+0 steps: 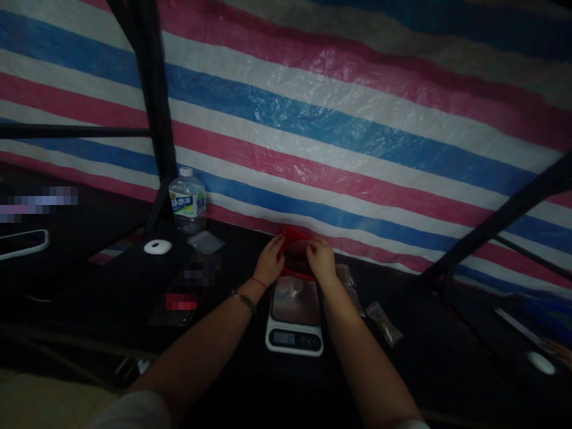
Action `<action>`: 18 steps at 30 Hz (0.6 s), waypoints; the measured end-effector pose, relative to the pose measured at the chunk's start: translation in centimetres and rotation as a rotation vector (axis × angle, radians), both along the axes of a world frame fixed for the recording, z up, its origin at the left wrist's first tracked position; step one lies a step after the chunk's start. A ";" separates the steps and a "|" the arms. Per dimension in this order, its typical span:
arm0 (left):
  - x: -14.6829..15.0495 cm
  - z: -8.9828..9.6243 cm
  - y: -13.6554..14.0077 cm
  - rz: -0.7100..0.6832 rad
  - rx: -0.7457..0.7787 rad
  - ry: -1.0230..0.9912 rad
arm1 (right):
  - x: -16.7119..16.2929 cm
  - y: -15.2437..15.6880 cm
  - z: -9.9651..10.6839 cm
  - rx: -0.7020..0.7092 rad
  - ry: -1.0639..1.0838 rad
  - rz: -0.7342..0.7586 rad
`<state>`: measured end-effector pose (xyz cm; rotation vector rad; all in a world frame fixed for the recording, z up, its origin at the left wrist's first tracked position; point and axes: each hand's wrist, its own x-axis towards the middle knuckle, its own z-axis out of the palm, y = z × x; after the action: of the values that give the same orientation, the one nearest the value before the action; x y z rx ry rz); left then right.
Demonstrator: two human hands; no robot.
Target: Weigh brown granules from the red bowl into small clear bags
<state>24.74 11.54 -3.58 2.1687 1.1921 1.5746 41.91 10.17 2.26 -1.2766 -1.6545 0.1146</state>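
My left hand (pixel 269 261) and my right hand (pixel 321 260) both grip a red bag (pixel 295 247) with dark small pieces inside, holding it open between them. The bag sits just behind a small white kitchen scale (pixel 294 341) with a shiny metal platform (pixel 295 301) and a digital display. The scene is dim. A red string and a bead bracelet circle my left wrist.
A clear water bottle (pixel 187 205) stands at the back left, with a small plastic bag (pixel 204 242) and a white round lid (pixel 157 246) near it. Small filled clear packets (pixel 384 323) lie right of the scale. A striped tarp (pixel 357 119) and black poles (pixel 154 113) rise behind.
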 end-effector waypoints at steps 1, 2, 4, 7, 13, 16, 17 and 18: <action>0.0 0.0 0.0 0.002 0.005 0.000 | 0.1 -0.1 0.1 0.004 -0.010 -0.003; 0.0 0.0 0.0 0.005 0.010 0.001 | 0.1 -0.3 0.2 0.005 -0.029 -0.009; 0.0 -0.1 0.0 0.013 0.019 0.007 | 0.3 -0.5 0.5 -0.001 -0.082 -0.036; -0.1 -0.1 0.0 0.034 0.026 0.028 | 0.8 -0.6 0.6 -0.018 -0.101 -0.073; -0.1 -0.5 0.1 0.087 0.025 0.065 | 1.5 -1.2 0.3 -0.048 -0.102 -0.138; -0.1 -0.6 0.2 0.113 0.021 0.081 | 1.6 -1.5 -0.1 -0.067 -0.144 -0.172; -0.2 -0.6 0.1 0.129 0.028 0.081 | 1.8 -1.6 -0.2 -0.071 -0.120 -0.184; -0.4 -0.5 0.1 0.147 0.041 0.076 | 1.9 -1.8 -0.3 -0.076 -0.071 -0.198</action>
<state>24.39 11.63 -4.05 2.2309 1.3841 1.5983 43.85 8.37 1.93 -1.5103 -1.5869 0.0123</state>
